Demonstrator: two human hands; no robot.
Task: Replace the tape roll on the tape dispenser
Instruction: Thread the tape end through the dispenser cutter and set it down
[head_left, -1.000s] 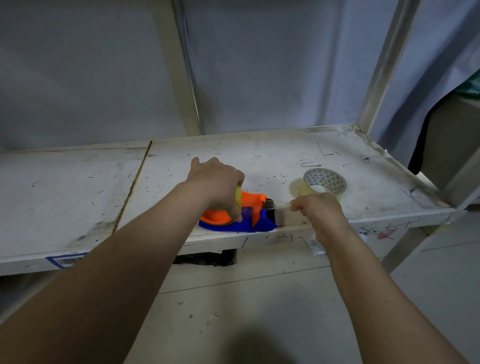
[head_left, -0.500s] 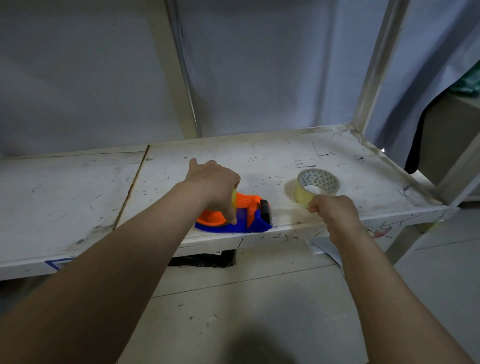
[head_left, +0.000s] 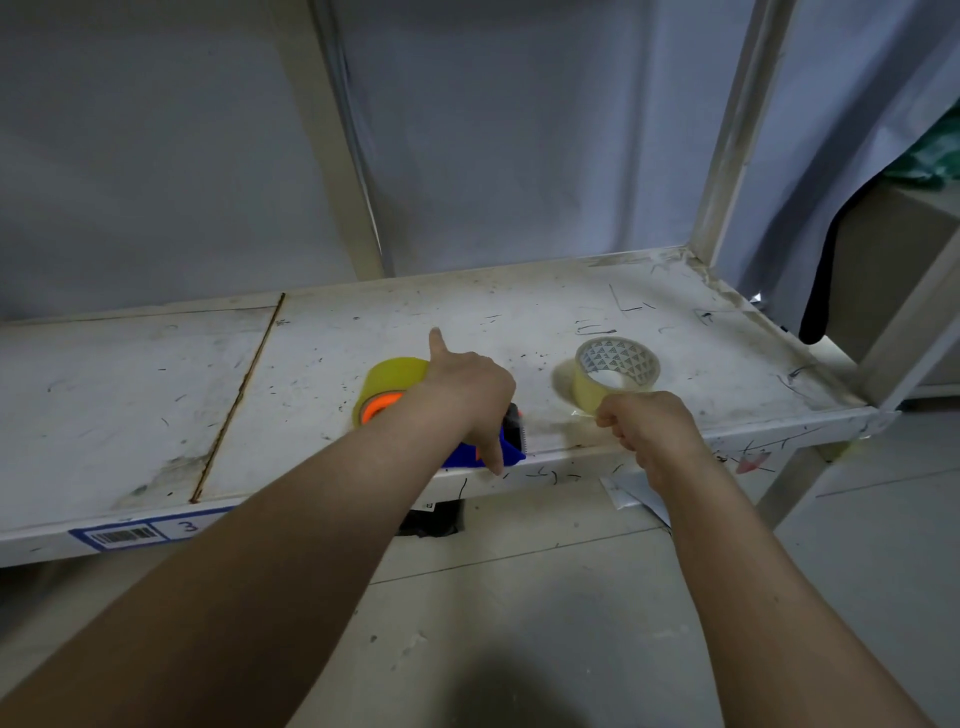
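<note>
Both hands at a tape dispenser on a scuffed white shelf.

The left hand (head_left: 470, 395) lies over the blue and orange tape dispenser (head_left: 506, 451) near the shelf's (head_left: 727, 358) front edge, fingers spread apart: one points away toward the back, another reaches down over the blue base. A full yellow tape roll (head_left: 390, 382) sits on the dispenser's orange hub, just left of that hand. The right hand (head_left: 647, 428) is curled with fingers together at the front edge, pinching what looks like a thin clear strip. Just behind it a nearly used-up tape roll (head_left: 616, 371) lies flat on the shelf, touching or almost touching the knuckles. A barcode label (head_left: 123, 535) marks the shelf's front lip.
</note>
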